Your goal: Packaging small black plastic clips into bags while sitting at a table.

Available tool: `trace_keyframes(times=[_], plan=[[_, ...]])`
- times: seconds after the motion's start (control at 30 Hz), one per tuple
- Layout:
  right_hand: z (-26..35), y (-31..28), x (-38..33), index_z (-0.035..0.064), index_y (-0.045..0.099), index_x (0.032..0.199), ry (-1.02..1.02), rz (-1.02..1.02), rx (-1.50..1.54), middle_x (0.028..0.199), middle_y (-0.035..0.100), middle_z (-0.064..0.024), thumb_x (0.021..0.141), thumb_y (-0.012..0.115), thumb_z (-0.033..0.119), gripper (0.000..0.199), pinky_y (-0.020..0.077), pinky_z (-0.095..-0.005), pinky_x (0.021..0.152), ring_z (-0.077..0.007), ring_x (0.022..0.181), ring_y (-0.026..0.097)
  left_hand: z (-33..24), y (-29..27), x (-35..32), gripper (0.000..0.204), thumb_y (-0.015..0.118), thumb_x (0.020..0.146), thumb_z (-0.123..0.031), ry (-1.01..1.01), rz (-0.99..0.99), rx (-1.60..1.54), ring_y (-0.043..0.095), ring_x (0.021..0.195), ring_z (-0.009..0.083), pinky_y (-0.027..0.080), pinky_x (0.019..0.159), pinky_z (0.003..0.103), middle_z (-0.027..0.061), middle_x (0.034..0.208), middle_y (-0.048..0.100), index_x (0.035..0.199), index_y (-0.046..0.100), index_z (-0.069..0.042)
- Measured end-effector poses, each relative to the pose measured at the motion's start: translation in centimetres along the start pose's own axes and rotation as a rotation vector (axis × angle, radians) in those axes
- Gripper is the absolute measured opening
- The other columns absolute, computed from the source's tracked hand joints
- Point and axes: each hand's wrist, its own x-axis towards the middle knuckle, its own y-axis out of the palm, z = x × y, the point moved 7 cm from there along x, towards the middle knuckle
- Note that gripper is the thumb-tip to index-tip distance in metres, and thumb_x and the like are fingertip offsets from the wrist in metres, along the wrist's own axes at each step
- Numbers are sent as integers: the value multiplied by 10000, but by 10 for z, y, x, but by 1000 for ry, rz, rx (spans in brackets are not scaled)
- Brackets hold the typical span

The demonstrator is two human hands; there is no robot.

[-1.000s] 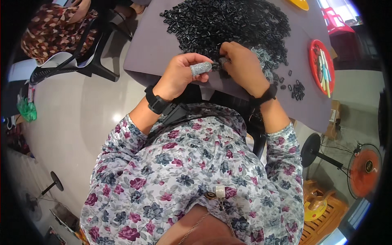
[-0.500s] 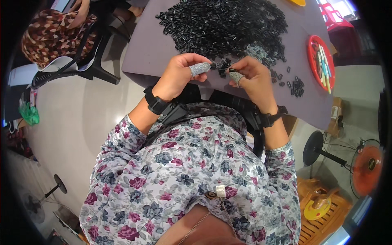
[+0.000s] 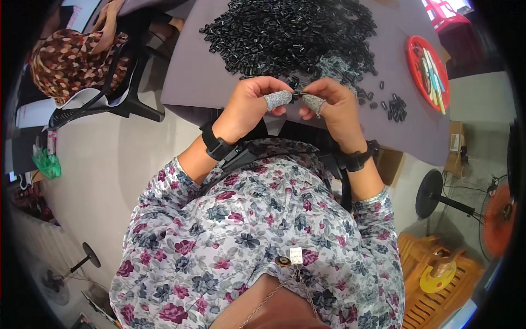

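My left hand (image 3: 253, 105) and my right hand (image 3: 333, 105) meet at the near edge of the table, fingertips almost touching. Each thumb wears a grey knitted finger cover. Pinched between the two hands is a small black plastic piece (image 3: 296, 95), mostly hidden by the fingers, so its exact kind cannot be told. Just beyond my fingers spreads a large heap of small black plastic pieces (image 3: 290, 38). Greyish, translucent scraps (image 3: 335, 68) lie on its near right side. A small separate cluster of black pieces (image 3: 396, 108) sits to the right of my right hand.
On the table's right side stands a red tray (image 3: 411, 60) with several slim-handled tools (image 3: 433, 82). The grey-purple tabletop (image 3: 189, 82) ends close to my body. A person in patterned clothing (image 3: 76, 60) sits at the left on a black chair (image 3: 131, 101). Fans stand on the floor.
My hands have come closer together, the right one moving left and the left one slightly right. The black pieces that showed at each hand are now mostly covered by the fingertips.
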Motion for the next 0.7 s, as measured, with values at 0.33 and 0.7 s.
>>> trace_keyframes(times=[0.33,0.7], plan=[[-3,8,-2,-33,655,1131,27,9,-23,1021,721,-86,944,612,-68,194,604,-252,727,-155,851,737,5,-4,0,174,673,987,-48,34,-13,-28,682,794,85,572,755,231,28,981,725,1155,709,-21],[14,-18,6,-7,691,1087,-183,-141,-359,995,716,-42,866,613,-93,250,536,-226,702,-85,812,654,4,-13,-2,165,632,1005,-38,50,-57,-34,682,804,83,578,765,234,27,977,724,1151,707,-19]])
